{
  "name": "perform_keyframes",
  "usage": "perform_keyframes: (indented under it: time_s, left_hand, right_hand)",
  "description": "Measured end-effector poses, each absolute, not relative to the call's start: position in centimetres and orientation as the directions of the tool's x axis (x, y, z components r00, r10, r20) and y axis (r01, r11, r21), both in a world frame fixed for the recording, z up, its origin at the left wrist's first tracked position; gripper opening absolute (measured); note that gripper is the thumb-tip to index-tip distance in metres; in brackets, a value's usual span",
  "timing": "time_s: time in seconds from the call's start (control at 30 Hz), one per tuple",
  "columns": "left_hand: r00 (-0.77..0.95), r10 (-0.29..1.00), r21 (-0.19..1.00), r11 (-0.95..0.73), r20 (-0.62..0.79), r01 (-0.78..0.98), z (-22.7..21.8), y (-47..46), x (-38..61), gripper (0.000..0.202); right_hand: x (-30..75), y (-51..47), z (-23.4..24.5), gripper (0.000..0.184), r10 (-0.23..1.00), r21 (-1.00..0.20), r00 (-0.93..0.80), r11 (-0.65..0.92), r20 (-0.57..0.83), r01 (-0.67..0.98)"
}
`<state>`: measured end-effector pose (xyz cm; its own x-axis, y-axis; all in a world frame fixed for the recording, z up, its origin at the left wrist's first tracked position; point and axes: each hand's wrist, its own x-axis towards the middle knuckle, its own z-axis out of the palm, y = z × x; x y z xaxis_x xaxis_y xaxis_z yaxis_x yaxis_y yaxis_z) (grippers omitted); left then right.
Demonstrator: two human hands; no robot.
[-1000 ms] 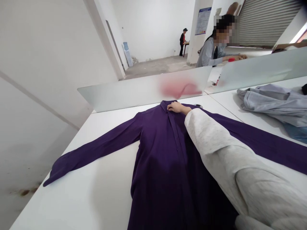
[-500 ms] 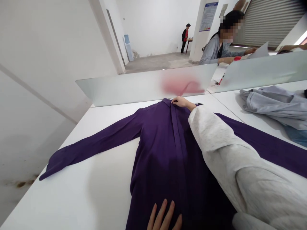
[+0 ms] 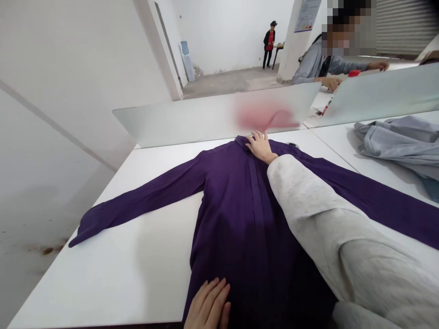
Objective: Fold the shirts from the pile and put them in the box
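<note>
A dark purple long-sleeved shirt (image 3: 226, 196) lies front side up on the white table (image 3: 161, 274), its collar toward the frosted divider and both sleeves spread outward. My right hand (image 3: 259, 147) rests with spread fingers on the collar, at the top of the button placket. Its light grey sleeve crosses over the shirt's right half and hides part of it. Near the bottom of the view, my left hand (image 3: 209, 305) lies flat on the lower left side of the shirt, fingers stretched out. The shirt's hem is out of view.
Along the far table edge stands a frosted divider (image 3: 206, 121), with a blurred red shape behind it. Grey clothing (image 3: 404, 141) is heaped at the right. Beyond the divider a person in grey (image 3: 310, 64) sits at work; another person (image 3: 269, 43) stands farther back.
My right hand has gone from pinching the placket near the collar to lying spread on it. My left hand has shifted left across the shirt. The view has moved slightly.
</note>
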<state>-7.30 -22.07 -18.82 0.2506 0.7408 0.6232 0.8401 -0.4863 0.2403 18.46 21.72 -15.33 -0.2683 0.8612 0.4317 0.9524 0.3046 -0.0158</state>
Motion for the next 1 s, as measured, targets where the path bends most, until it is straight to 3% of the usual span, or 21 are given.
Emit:
perform_keyframes:
  time_s: [0.07,0.2,0.27,0.47,0.57,0.7,0.77,1.0]
  left_hand:
    - [0.315,0.74,0.162,-0.494,0.595,0.854,-18.8,-21.5,-6.9,0.029]
    - [0.303,0.83,0.029,-0.358,0.469,0.933,-19.2,-20.3,-5.4,0.046]
    - [0.285,0.872,-0.032,-0.297,0.397,0.954,-19.4,-19.8,-4.9,0.052]
    - [0.404,0.855,-0.181,-0.363,0.326,0.914,-18.7,-18.7,-4.8,0.063]
    - [0.375,0.875,-0.169,-0.337,0.307,0.926,-17.8,-18.6,-4.5,0.063]
    - [0.314,0.914,-0.118,-0.293,0.258,0.949,-17.1,-18.8,-3.8,0.061]
    - [0.302,0.92,-0.099,-0.286,0.249,0.953,-17.0,-19.0,-3.7,0.061]
    - [0.298,0.917,-0.061,-0.293,0.264,0.954,-17.4,-18.9,-3.8,0.056]
  right_hand:
    - [17.8,20.9,-16.0,0.053,0.871,-0.03,-0.278,0.316,0.405,0.948]
    - [16.9,20.3,-17.5,0.065,0.967,-0.133,-0.219,0.235,0.126,0.963]
    - [17.0,20.9,-18.0,0.066,0.976,-0.164,-0.21,0.217,0.061,0.962]
    - [17.6,23.4,-18.3,0.066,0.964,-0.179,-0.256,0.265,0.07,0.948]
    - [17.6,23.4,-18.2,0.064,0.964,-0.174,-0.25,0.263,0.093,0.949]
    - [17.2,21.4,-17.3,0.055,0.908,-0.114,-0.233,0.288,0.349,0.951]
    - [16.8,20.0,-16.6,0.05,0.87,-0.089,-0.276,0.339,0.408,0.937]
    - [17.0,15.7,-11.2,0.04,0.891,-0.202,-0.332,0.402,0.309,0.893]
